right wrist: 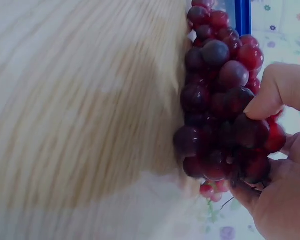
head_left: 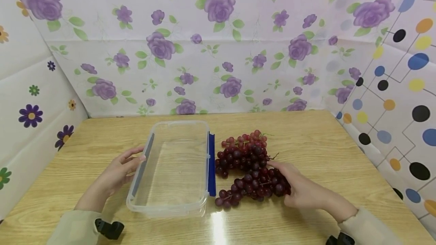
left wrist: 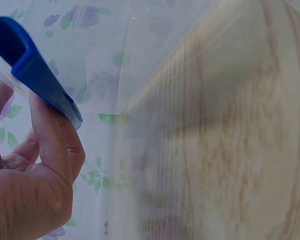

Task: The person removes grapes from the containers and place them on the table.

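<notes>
A clear plastic food container (head_left: 178, 204) with blue clip flaps stands on the table. At its left side, my left hand (head_left: 119, 170) holds the edge by a flap; in the left wrist view bent fingers (left wrist: 50, 135) touch the blue flap (left wrist: 32, 62). To the container's right lie bunches of grapes: a dark bunch (head_left: 252, 186) in front, another dark one (head_left: 235, 158) behind it, and a lighter red one (head_left: 245, 139) at the back. My right hand (head_left: 304, 190) grips the right end of the front bunch, its thumb (right wrist: 270, 102) on the grapes.
The wooden table (head_left: 306, 135) runs back to a flowered cloth wall (head_left: 197, 67). Patterned cloth also hangs at the left and the right. Another blue flap (head_left: 212, 165) sticks out from the container's right side, close to the grapes.
</notes>
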{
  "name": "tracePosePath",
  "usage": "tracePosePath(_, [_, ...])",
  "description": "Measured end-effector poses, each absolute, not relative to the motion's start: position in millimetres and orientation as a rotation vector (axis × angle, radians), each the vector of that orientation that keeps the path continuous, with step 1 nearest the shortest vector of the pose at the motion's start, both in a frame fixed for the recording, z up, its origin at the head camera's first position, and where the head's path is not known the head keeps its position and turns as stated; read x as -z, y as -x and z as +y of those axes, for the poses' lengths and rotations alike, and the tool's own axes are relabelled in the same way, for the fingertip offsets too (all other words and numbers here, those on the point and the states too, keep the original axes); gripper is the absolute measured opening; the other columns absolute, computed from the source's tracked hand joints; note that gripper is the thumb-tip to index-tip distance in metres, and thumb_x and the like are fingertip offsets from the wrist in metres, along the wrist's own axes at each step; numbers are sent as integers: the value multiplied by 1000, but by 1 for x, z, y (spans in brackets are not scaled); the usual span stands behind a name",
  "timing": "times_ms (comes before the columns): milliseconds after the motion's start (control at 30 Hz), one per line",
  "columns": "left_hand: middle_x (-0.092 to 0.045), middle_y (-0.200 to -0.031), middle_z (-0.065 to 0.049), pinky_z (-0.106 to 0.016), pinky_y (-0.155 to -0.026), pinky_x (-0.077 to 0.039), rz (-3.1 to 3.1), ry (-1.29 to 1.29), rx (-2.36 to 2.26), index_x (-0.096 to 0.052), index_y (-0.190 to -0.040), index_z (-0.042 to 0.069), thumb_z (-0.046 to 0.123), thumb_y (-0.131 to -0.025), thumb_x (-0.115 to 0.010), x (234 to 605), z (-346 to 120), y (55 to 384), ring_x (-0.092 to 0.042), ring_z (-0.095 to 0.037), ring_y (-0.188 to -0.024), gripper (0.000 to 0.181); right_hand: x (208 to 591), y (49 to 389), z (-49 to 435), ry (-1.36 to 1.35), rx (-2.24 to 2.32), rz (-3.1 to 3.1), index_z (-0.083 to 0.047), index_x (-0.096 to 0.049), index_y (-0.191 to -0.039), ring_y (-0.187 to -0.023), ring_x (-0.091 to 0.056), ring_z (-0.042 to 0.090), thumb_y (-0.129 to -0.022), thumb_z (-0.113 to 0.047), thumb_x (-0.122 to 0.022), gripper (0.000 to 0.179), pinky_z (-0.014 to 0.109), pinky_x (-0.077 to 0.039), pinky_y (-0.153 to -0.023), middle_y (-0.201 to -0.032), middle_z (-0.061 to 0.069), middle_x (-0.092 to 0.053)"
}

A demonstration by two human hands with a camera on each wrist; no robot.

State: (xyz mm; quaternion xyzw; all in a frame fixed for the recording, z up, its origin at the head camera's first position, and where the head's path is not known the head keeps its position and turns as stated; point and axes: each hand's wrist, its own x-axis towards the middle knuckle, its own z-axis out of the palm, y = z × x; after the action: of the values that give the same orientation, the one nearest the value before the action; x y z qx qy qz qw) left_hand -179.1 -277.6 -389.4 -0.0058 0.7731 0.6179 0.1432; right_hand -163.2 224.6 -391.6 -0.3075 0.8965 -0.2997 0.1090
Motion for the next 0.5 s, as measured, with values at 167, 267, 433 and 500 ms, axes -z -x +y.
tracePosePath(167, [-51, -113, 5, -27, -78, -52, 2235, 17, -1766, -19, -146, 11, 35, -96, -47, 388, -277, 178, -59, -8, -96, 63, 401, 164, 230, 925, 923, 2683, -7, -22, -144, -124, -31, 37, -65, 3, -67, 92, 52, -41, -86, -142, 19, -30])
tracePosePath(267, [-51, -113, 4, -27, -78, -52, 2232, 13, -1763, -18, -146, 10, 34, -96, -47, 387, -277, 178, -59, -8, -96, 63, 407, 165, 232, 935, 944, 2680, -3, -26, -142, -126, -34, 40, -68, -8, -74, 88, 60, -35, -95, -142, 20, -34])
tracePosePath(433, [-53, -110, 7, -28, -76, -52, 2230, 5, -1771, -19, -146, 9, 33, -96, -47, 387, -277, 178, -59, -8, -94, 62, 414, 170, 232, 892, 1007, 2639, -10, -32, -141, -129, -38, 33, -71, -26, -78, 85, 54, -33, -101, -142, 10, -39])
tracePosePath(500, [-54, -109, 8, -28, -76, -52, 2232, 4, -1768, -19, -145, 9, 34, -96, -47, 388, -277, 178, -59, -8, -93, 62, 416, 172, 232, 876, 1029, 2620, -15, -35, -139, -128, -40, 30, -70, -27, -78, 82, 51, -34, -102, -141, 5, -42])
